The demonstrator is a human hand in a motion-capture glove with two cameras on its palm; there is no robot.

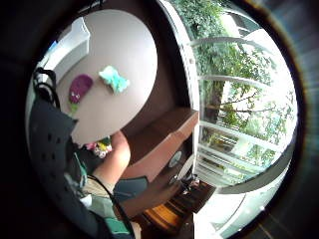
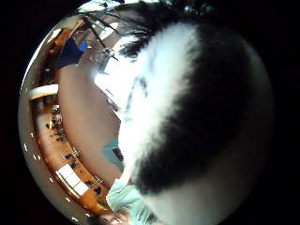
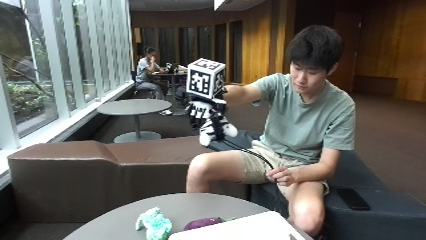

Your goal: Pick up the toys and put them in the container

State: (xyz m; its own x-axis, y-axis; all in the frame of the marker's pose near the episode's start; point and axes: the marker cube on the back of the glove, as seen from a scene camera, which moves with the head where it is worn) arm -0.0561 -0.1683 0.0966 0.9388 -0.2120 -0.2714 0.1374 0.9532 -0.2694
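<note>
A: Start with the outside view. Where is your right hand?

B: Raised high in front of you, well above the round table. Its fingers are curled round a black-and-white plush toy that hangs below the palm. Your bare left hand rests on your thigh, loosely curled, apparently on a cable.

A: And the rest of the toys?

B: A teal plush and a purple plush lie on the table, near each other but apart, the purple one just beside the white container at about 4 o'clock on the tabletop.

A: Little finger side palm view?

B: It looks down on the table from far off: purple plush and teal plush side by side, the container beside the purple one. (Something colourful shows off the table near your arm; I cannot tell what.)

A: Thumb side?

B: Black-and-white fur fills most of it, so the toy sits close against the palm.

A: What could go wrong?

B: My guess: you're carrying the toy high and away from the container, so a soft, dangling plush could slip on the way down, or land on the rim and tumble out if you release too early. Bring it low over the opening first
</note>
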